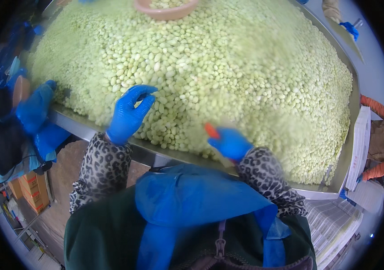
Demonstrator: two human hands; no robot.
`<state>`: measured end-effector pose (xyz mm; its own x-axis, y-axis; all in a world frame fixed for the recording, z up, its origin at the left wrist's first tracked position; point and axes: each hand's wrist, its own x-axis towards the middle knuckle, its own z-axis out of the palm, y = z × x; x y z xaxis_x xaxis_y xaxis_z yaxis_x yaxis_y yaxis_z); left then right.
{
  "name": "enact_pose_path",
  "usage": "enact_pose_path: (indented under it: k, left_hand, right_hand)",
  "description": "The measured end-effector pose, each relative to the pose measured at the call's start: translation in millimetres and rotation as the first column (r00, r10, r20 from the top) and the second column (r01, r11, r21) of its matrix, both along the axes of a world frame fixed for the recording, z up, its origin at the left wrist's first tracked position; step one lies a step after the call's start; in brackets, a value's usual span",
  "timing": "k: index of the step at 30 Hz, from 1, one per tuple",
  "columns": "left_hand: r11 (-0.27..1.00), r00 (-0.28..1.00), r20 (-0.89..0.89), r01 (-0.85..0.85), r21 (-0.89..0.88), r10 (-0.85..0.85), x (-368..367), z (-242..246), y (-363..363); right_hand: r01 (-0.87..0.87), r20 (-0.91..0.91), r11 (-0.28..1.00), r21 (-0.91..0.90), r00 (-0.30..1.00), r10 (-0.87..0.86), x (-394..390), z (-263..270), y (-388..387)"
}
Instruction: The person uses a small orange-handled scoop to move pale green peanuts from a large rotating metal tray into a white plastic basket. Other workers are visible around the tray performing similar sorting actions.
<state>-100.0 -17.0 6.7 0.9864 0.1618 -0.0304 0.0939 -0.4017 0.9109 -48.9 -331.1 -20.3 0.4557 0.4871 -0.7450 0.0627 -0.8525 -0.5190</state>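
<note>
A wide heap of pale green oval pieces, perhaps peeled fruit or beans (178,67), fills a metal table with a raised rim (178,156). My left hand (129,111), in a blue glove, is over the near left part of the heap, thumb and fingers curved with a gap between them and nothing seen in it. My right hand (230,141), also gloved in blue, is closed around an orange-red handle (212,131) low over the near edge of the heap. Whatever the handle belongs to is blurred or hidden.
A pink bowl (166,10) holding similar pieces rests on the heap's far side. Close at left is a co-worker's blue-gloved hand (38,104) near a pink bowl (21,89). Orange sleeves (376,105) and a white crate (359,148) are at right. Cardboard boxes (34,192) stand lower left.
</note>
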Motion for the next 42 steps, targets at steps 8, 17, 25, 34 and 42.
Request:
enact_pose_path:
  k: [8,17,25,34,42]
  left_hand:
    - [0.986,0.994,0.026,-0.11,0.125,0.108,-27.4,10.9,-3.4]
    - [0.977,0.98,-0.039,-0.191,0.096,0.195,-65.9,-16.3,-17.4]
    - [0.968,0.972,-0.024,-0.23,0.103,0.234,-85.5,-28.5,-22.9]
    - [0.959,0.966,0.021,-0.258,0.119,0.257,-80.3,-21.0,-33.1]
    - [0.945,0.952,0.038,-0.308,0.108,0.305,-79.0,-29.1,-27.9]
  right_hand:
    - [0.202,0.123,0.974,0.104,0.969,-0.214,8.4,72.4,-49.7]
    - [0.236,-0.024,0.917,-0.321,0.966,-0.257,-9.0,70.5,-160.6]
    - [0.09,-0.271,0.976,-0.198,0.952,-0.143,-5.7,19.1,-81.4]
    - [0.212,-0.31,0.975,0.065,0.933,-0.183,-1.0,55.1,-4.9]
    - [0.32,0.4,0.945,-0.071,0.877,-0.267,16.0,75.2,-118.0]
